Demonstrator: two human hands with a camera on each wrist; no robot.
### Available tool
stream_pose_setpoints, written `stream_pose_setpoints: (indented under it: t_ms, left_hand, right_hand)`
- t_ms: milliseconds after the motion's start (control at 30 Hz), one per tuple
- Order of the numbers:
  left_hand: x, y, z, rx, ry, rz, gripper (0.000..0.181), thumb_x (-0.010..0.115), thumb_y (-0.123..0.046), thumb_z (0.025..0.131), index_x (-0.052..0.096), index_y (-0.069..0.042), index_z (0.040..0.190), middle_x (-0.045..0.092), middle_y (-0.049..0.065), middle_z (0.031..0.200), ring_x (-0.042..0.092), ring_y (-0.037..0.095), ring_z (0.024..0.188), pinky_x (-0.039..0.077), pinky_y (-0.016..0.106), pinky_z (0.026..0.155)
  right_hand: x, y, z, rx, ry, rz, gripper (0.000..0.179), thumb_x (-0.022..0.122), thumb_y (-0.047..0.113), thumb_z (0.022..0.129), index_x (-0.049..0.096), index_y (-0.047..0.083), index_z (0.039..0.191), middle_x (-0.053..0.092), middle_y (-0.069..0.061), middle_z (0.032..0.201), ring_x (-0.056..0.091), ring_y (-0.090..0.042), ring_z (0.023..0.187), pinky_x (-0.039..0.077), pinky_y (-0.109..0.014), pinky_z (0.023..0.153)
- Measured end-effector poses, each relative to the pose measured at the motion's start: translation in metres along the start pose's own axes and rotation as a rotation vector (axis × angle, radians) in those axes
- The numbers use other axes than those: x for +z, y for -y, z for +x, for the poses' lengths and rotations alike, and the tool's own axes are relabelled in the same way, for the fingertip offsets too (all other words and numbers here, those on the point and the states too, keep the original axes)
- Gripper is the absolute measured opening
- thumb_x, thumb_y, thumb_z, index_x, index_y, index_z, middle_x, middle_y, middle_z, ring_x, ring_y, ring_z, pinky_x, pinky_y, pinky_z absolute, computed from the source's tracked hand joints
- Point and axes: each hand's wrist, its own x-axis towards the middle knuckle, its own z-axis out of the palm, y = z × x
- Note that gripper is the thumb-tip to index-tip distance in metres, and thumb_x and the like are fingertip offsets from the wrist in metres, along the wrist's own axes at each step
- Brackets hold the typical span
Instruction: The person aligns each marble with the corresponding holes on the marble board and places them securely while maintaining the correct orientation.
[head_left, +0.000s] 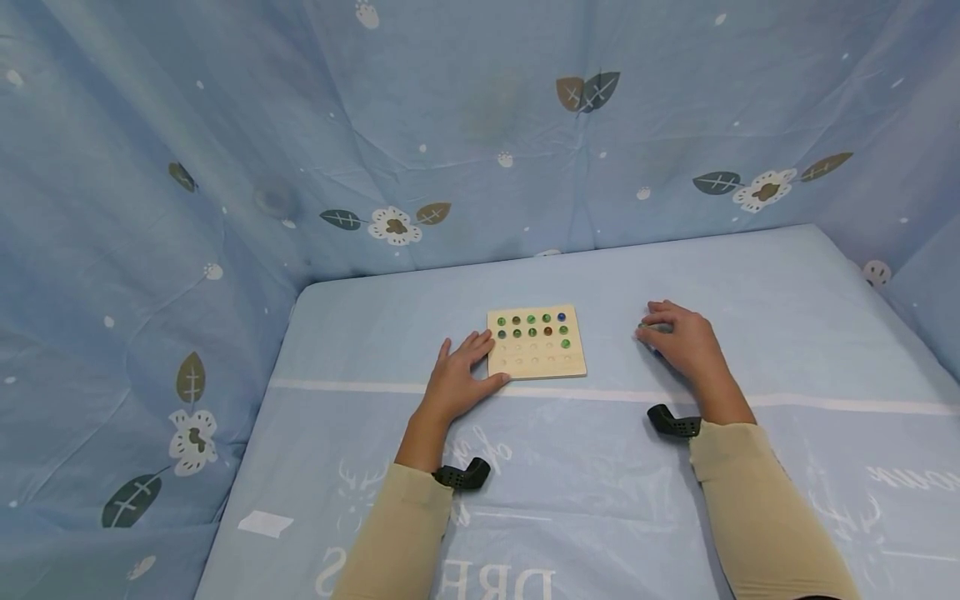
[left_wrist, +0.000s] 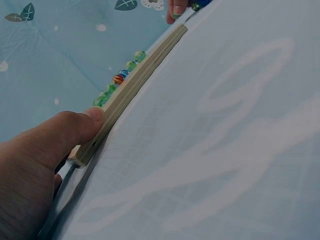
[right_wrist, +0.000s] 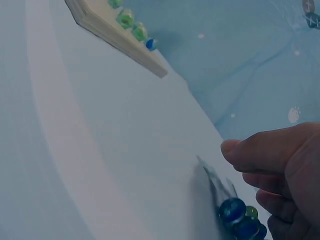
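Our spread left hand (head_left: 456, 385) touches the board (head_left: 536, 371) mid-frame; we can't tell our right hand (head_left: 682, 340)'s grip. Pinch slippery-looking marbles (right_wrist: 232, 210) mid-side.

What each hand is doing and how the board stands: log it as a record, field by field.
board: wooden, four rows of five hollows
seated marbles: eleven; far two rows full, one at the third row's right end
left hand: touches the board's left side
right hand: beside loose marbles; grip unclear
loose marbles: blue and green
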Motion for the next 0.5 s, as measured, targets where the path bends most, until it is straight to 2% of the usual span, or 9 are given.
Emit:
stream_pose_setpoints:
  t_ms: [500]
  left_hand:
    - [0.002, 0.005, 0.001, 0.025, 0.000, 0.022, 0.076, 0.065, -0.058, 0.079, 0.043, -0.021, 0.142, 0.034, -0.013, 0.149, 0.028, 0.010, 0.140, 0.003, 0.045, 0.119]
  right_hand:
    - [0.021, 0.031, -0.002, -0.031, 0.011, -0.023, 0.033, 0.067, 0.029, 0.086, 0.069, 0.007, 0.110, 0.049, -0.008, 0.141, 0.033, -0.029, 0.138, 0.028, -0.057, 0.109]
